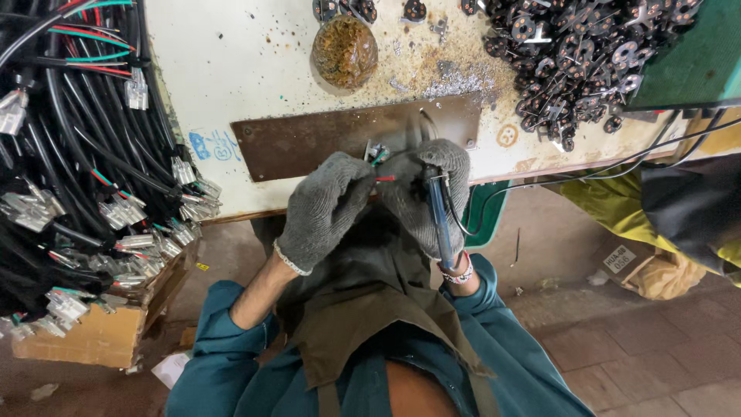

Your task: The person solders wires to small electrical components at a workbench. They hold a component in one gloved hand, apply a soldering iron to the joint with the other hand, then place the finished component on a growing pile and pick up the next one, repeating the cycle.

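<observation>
At frame centre, your gloved left hand [324, 208] pinches thin red and green wires [381, 164] between its fingers. Your gloved right hand [428, 193] wraps tight around a soldering iron [440, 220]. Beyond them lie a brown metal plate [309, 143] on the surface [231, 62], and dark metal parts [579, 54] at upper right.

A single head-worn camera looks steeply down from close above the person's own lap and chest, facing forward over the near edge of the workbench [231, 69], taking in the gloved left hand [324, 208] and right hand [432, 193] mid-frame, with floor at either side
</observation>
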